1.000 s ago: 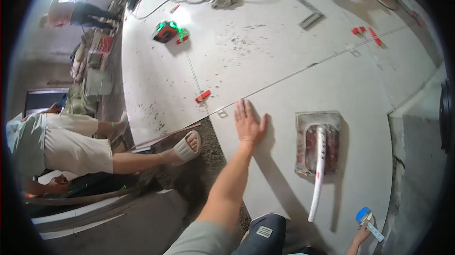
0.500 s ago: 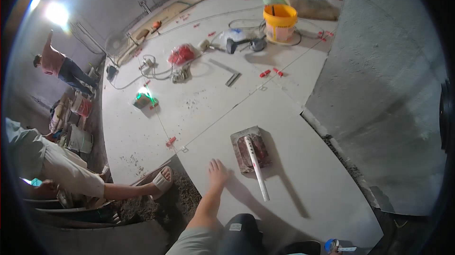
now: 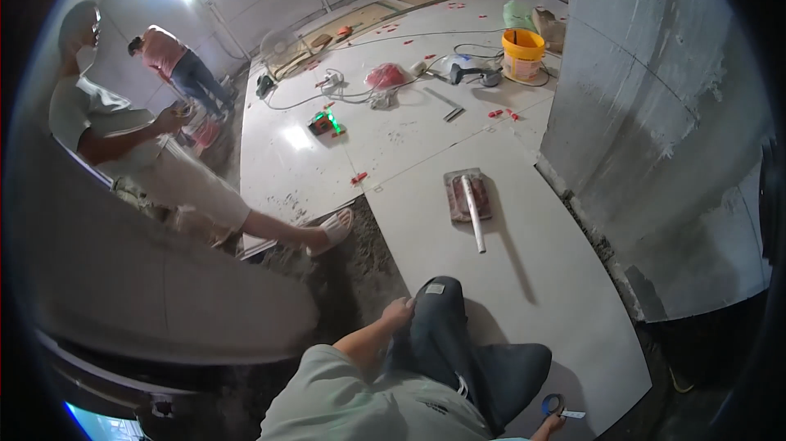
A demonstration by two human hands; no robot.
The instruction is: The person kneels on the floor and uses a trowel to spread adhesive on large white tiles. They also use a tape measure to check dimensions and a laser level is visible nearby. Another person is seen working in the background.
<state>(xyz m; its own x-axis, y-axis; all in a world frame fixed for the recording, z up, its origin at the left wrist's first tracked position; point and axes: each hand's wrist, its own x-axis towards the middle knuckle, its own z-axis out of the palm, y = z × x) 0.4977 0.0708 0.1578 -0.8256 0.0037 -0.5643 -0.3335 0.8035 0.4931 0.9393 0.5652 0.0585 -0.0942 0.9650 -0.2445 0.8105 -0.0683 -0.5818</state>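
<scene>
My left hand (image 3: 399, 311) rests against my knee (image 3: 440, 298) in dark trousers, its fingers curled and nothing visible in them. At the lower right my right hand (image 3: 557, 422) grips a round blue-rimmed thing (image 3: 553, 404) with a short white strip sticking out; its exact kind is unclear. Both are low over a large pale floor tile (image 3: 565, 310). Farther out on that tile lies a dirty rectangular block tool (image 3: 455, 195) with a white pipe-like handle (image 3: 475, 220) slanting toward me. Neither hand touches it.
A person (image 3: 155, 162) with a sandalled foot is at the left; another person (image 3: 184, 68) bends farther back. Bare mortar (image 3: 360, 257) borders the tile. Beyond are red clips (image 3: 359, 178), a green-lit laser level (image 3: 326, 122), a metal square (image 3: 446, 105), cables and a yellow bucket (image 3: 524, 54).
My left hand has lifted off the tile and come back to my knee. The view has shifted left and widened over my body. The far person has bent down.
</scene>
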